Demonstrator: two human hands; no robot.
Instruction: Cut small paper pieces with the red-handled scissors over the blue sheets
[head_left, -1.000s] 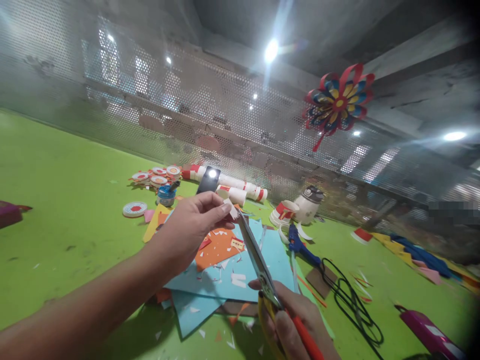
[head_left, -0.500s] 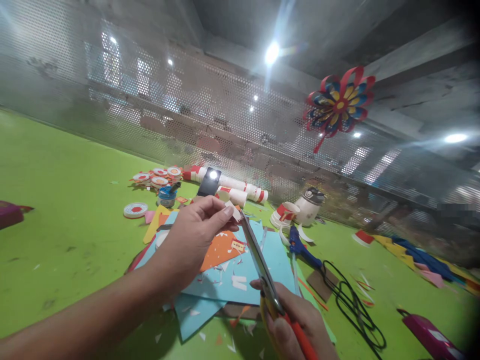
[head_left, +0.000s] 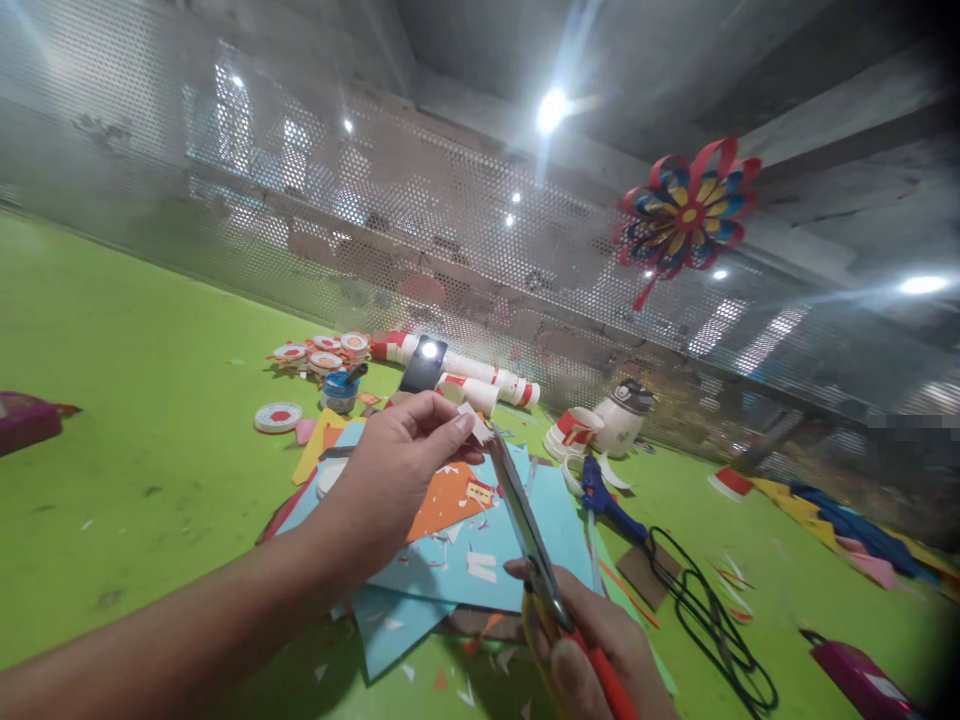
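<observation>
Between the thumb and fingers of my left hand [head_left: 409,465] is a small white piece of paper [head_left: 475,422] with a jagged right edge. My right hand [head_left: 592,640] is wrapped round the red and yellow handles of a pair of scissors [head_left: 525,510]. The blade tips reach the edge of the white piece; whether they touch it I cannot tell. Below both hands lie light blue sheets [head_left: 420,575] and an orange sheet [head_left: 442,505], strewn with small paper scraps.
A blue glue gun [head_left: 604,495] with a black cord lies to the right. Behind the hands are red-and-white cups [head_left: 574,432], white tubes [head_left: 480,372], a dark phone-like device [head_left: 424,365], a blue-lidded jar [head_left: 340,390] and several round paper discs [head_left: 291,355]. A paper flower [head_left: 688,215] hangs above.
The whole view has shifted slightly, so things appear a little further right. Both hands keep their grips, and the scissor tips stay beside the white piece of paper.
</observation>
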